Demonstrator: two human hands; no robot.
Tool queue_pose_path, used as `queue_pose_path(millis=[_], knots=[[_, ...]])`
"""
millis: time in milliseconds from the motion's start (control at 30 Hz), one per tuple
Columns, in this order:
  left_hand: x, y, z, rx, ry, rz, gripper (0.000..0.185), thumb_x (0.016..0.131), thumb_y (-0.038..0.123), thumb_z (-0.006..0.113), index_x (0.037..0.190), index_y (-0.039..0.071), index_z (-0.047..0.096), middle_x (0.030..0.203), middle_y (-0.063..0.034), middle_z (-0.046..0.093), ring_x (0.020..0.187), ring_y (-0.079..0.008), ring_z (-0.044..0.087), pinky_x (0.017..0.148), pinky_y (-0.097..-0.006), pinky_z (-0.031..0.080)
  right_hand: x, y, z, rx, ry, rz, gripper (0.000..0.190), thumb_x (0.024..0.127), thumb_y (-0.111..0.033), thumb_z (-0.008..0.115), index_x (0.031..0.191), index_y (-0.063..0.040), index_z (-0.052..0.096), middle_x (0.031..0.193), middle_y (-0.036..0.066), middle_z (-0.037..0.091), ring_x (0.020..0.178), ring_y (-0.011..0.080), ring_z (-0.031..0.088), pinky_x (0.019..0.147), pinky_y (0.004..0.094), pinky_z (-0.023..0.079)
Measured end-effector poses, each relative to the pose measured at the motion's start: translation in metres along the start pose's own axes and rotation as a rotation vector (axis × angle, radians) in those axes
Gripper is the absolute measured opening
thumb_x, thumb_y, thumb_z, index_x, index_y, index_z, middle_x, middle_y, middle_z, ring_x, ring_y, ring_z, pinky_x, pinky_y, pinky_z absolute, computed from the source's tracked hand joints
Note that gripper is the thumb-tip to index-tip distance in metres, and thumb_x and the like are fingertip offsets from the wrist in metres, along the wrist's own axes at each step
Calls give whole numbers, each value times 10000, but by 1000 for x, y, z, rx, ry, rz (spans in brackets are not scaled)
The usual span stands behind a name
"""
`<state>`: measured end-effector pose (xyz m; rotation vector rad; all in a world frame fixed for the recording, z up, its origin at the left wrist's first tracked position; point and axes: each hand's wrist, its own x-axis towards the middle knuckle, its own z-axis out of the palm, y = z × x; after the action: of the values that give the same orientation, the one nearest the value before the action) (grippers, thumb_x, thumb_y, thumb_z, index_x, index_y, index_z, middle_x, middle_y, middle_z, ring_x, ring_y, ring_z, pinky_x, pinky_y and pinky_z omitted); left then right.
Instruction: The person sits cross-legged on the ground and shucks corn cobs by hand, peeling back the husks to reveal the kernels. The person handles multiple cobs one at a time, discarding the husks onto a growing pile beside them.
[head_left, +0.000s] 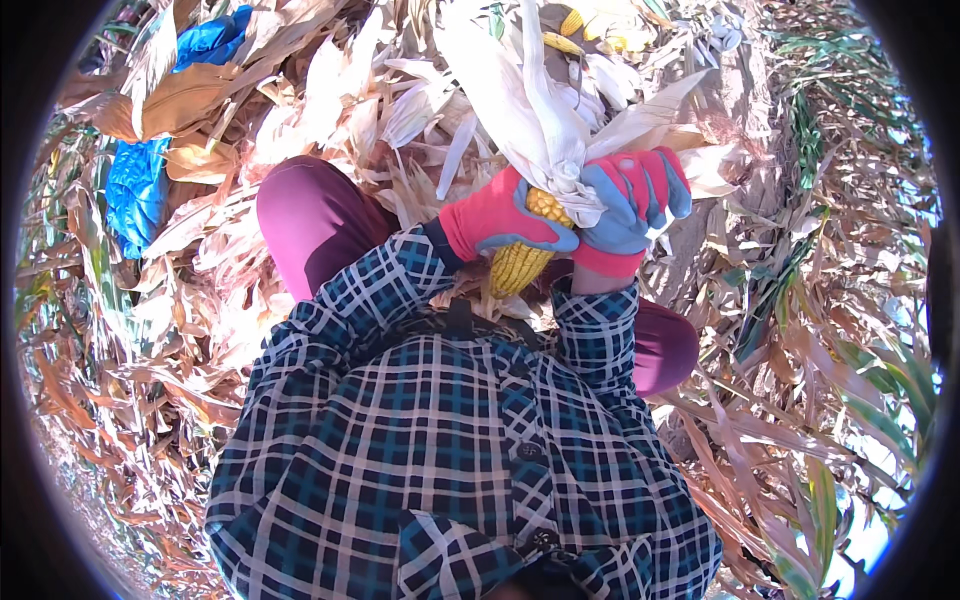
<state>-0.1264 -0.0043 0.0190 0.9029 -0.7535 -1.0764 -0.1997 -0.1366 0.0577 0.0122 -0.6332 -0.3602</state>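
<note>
An ear of yellow corn (523, 264) is held in front of my body, its bare kernels pointing down toward my lap. My left hand (499, 214), in a red and grey work glove, is wrapped around the ear. Pale dry husk (544, 127) is pulled back from the kernels and fans out beyond the ear. At the base of that husk, my right hand (630, 202), in a matching glove, grips the bunched leaves. Part of the ear is hidden by the gloves and the husk.
Loose dry husks (352, 90) cover the ground around my knees. Husked corn ears (562, 43) lie ahead of my hands at the top. Blue plastic sheeting (137, 196) shows at the left among the leaves. Corn stalks and leaves (787, 270) spread over soil at the right.
</note>
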Motion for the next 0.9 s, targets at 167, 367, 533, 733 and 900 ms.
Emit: queue_pose_path(millis=[167,367,533,733,900], knots=[[3,-23,-43,1118,-156,177,774,589,338,855,1245,50,562,1157,-146,626,1063,-274,605,946,-385,472,-66,-21,-26,98,409,137,311,974,-209,376,663,-207,373,535,-101,327,411,46,320,504,234,317],[-12,-154,-88,1363,-71,161,556,645,392,750,1106,102,638,1009,-156,662,942,-357,639,855,-414,514,-119,-37,-89,-489,863,373,419,1013,-430,352,689,-186,459,484,-85,351,377,75,300,481,282,331],[-46,-151,-40,1193,19,94,564,716,387,728,1181,93,602,1058,-163,656,987,-362,632,869,-406,506,-145,-50,-87,-218,953,373,479,1001,-539,372,726,-161,479,521,-78,352,452,64,327,518,278,344],[-19,-112,-61,860,483,121,607,703,303,772,1227,71,571,1090,-166,659,995,-330,643,835,-410,515,-53,-3,-89,-222,1153,-188,493,999,-527,340,899,-124,605,718,-24,597,703,188,574,804,418,505],[-2,-59,-67,373,365,72,484,815,113,721,1254,18,541,1125,-63,629,987,-131,595,856,-281,488,3,16,-44,-690,724,44,496,981,-431,470,1226,-6,538,1158,122,569,1154,259,517,1076,458,369]])
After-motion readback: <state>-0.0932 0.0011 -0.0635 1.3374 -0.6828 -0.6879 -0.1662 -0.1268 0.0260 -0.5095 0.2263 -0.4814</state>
